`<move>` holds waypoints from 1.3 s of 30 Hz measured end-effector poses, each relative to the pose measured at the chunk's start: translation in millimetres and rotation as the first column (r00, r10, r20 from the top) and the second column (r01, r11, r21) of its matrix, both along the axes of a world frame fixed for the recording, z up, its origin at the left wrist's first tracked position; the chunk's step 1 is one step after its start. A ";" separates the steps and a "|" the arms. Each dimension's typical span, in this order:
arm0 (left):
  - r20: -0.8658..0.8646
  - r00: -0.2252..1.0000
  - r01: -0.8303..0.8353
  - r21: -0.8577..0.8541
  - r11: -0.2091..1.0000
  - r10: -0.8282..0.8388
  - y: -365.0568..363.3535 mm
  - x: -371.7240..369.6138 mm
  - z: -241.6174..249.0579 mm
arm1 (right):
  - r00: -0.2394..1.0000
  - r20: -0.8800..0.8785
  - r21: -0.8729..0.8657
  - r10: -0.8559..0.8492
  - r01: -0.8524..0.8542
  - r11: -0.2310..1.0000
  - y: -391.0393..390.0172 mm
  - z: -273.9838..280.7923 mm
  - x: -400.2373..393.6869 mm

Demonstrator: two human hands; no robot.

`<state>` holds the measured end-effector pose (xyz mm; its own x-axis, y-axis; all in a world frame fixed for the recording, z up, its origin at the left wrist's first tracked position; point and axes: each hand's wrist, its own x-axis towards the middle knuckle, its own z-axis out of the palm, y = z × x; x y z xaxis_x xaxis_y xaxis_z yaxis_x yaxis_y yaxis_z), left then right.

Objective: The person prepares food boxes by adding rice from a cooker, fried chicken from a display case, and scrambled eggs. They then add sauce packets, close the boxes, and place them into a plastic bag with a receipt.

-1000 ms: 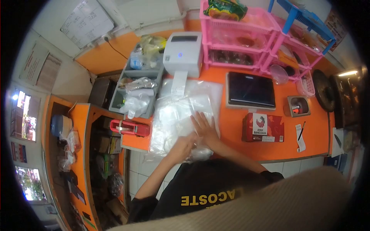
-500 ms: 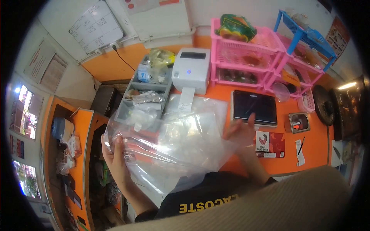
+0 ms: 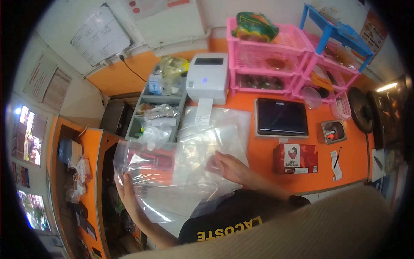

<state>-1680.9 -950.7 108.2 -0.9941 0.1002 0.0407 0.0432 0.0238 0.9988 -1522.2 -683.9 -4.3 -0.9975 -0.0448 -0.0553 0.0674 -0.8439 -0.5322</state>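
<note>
A large clear plastic bag (image 3: 151, 190) is spread between my hands, above the front of the counter. My left hand (image 3: 126, 190) grips its left edge, the thumb on the near side and the other fingers partly behind the film. My right hand (image 3: 230, 167) is closed in a pinch at the bag's right part, fingertips pointing left. Beneath and behind the bag lie more clear plastic sheets (image 3: 239, 125) on the orange counter (image 3: 258, 172). A red printed box (image 3: 307, 159) with a rooster logo stands to the right of my right hand.
A white label printer (image 3: 208, 80) with paper hanging out stands behind the bag, beside a grey divided tray (image 3: 151, 101). To the right are a tablet (image 3: 282, 117), pink racks (image 3: 263, 56), a small metal tin (image 3: 334, 131) and a pen (image 3: 337, 159) on paper.
My right hand has moved left from in front of the tablet, its spread fingers closing at the bag. My left hand still holds the bag's left edge, slightly lower. The view has shifted a little.
</note>
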 end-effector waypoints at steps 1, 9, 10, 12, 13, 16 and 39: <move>0.009 1.000 0.004 0.003 1.000 -0.004 -9.3 -3.7 -4.9 | 0.991 0.080 -0.096 -0.109 0.116 0.989 2.7 8.0 -1.3; -0.130 0.991 -0.038 -0.174 0.984 0.016 -3.9 13.5 15.3 | 0.813 0.171 0.482 0.556 -0.561 0.673 0.3 29.4 11.3; -0.112 0.994 -0.041 -0.163 0.986 0.023 -8.4 10.1 12.2 | 0.915 -0.096 0.427 0.392 -0.318 0.846 -13.4 9.0 10.9; -0.078 0.997 -0.020 -0.168 0.986 0.007 -19.1 3.1 7.8 | 0.982 -0.135 0.419 0.134 -0.066 0.906 -14.9 1.6 2.8; -0.068 0.998 -0.011 -0.174 0.985 -0.001 -24.6 0.7 5.8 | 0.987 -0.160 0.414 0.009 0.059 0.908 -13.2 0.9 1.2; -0.057 0.998 0.003 -0.201 0.980 -0.015 -32.6 -7.0 1.3 | 0.998 -0.047 -0.172 0.052 -0.059 0.983 -14.4 36.5 9.0; 0.422 0.710 0.668 -0.150 0.729 -0.564 69.2 72.8 -57.2 | 0.952 -0.025 0.719 -0.306 0.230 0.656 -40.3 24.5 2.6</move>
